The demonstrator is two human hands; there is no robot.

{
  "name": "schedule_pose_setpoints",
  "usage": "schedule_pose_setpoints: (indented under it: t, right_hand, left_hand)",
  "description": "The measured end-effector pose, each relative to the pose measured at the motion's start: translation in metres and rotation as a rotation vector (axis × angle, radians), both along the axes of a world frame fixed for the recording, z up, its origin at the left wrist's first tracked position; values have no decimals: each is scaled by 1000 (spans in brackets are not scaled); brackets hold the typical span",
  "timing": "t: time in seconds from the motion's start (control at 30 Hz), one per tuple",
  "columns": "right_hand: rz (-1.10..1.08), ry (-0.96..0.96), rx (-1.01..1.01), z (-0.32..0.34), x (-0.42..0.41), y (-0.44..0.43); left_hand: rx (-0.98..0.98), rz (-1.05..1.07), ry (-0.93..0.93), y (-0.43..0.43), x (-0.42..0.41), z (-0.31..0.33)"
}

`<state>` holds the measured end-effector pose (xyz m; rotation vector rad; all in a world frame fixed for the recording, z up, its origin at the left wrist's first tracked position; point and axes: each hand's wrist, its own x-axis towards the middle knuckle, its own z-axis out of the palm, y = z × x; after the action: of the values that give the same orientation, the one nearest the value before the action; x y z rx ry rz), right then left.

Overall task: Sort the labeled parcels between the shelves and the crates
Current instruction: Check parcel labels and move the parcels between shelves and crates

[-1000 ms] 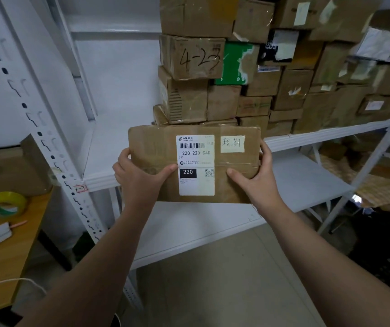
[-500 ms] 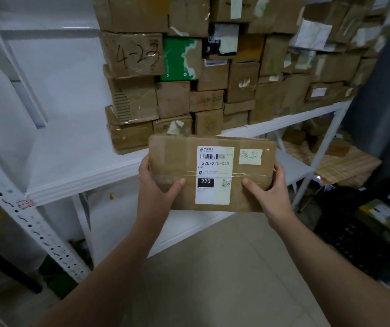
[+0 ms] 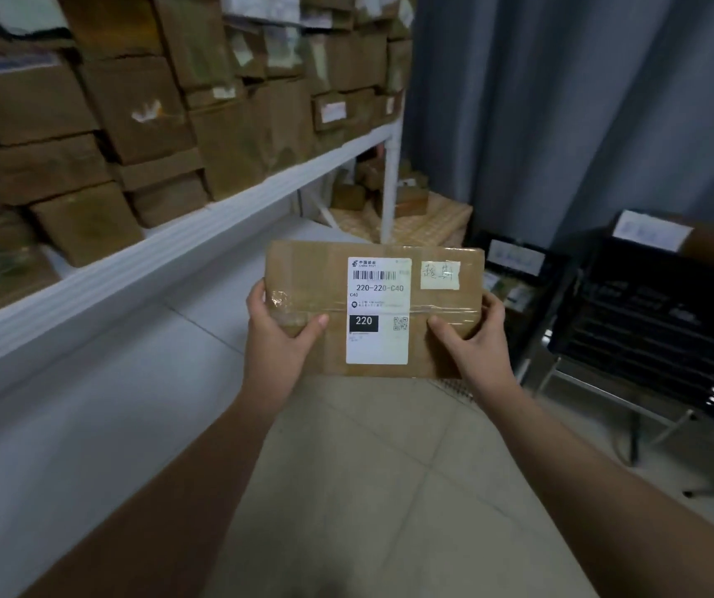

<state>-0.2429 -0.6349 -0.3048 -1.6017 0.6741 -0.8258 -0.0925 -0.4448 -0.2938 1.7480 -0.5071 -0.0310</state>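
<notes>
I hold a flat brown cardboard parcel (image 3: pixel 441 312) in front of me, above the floor. Its white shipping label reads 220-220-C40, with a small handwritten yellow note beside it. My left hand (image 3: pixel 277 338) grips the parcel's left edge, thumb on the front face. My right hand (image 3: pixel 476 343) grips the right edge the same way. The white shelf (image 3: pixel 139 269) on the left is stacked with several brown boxes (image 3: pixel 139 110). Black plastic crates (image 3: pixel 665 321) stand on a metal stand at the right, with a labeled parcel in the nearer one.
A grey curtain (image 3: pixel 562 101) hangs behind the crates. Small boxes (image 3: pixel 394 196) sit on a woven mat under the shelf's far end. A white shelf post (image 3: pixel 389 183) stands just beyond the parcel. Pale tiled floor (image 3: pixel 368 468) lies below my arms.
The view has swung right: the shelf boxes have slid to the left and the black crates have come into view. Both hands keep the same grip on the parcel.
</notes>
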Motion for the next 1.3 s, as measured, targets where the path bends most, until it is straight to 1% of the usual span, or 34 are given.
schedule_pose_setpoints:
  t: [0.13, 0.23, 0.3, 0.43, 0.53, 0.7, 0.87, 1.1, 1.2, 1.3]
  right_hand:
    - [-120, 12, 45, -10, -15, -46]
    - [-182, 49, 90, -23, -20, -78]
    - [-216, 81, 134, -34, -20, -98]
    - [-276, 147, 201, -51, -4, -142]
    - [-316, 166, 225, -52, 21, -181]
    - [-391, 179, 205, -47, 64, -253]
    - [-454, 195, 227, -51, 89, -323]
    - [-493, 229, 177, -59, 112, -450]
    - [-525, 286, 120, -73, 127, -501]
    - [-558, 381, 87, -98, 144, -544]
  left_hand:
    - [44, -109, 28, -66, 8, -10]
    - [91, -167, 91, -112, 18, -22]
    - [132, -210, 95, -142, 27, -33]
    - [179, -313, 106, -202, 54, -52]
    - [194, -366, 114, -250, 85, -56]
    - [193, -460, 106, -335, 140, -56]
    - [240, -515, 108, -419, 173, -65]
    - [253, -574, 3, -558, 211, -74]
    - [261, -576, 41, -610, 220, -89]
    - [325, -560, 100, -649, 230, -120]
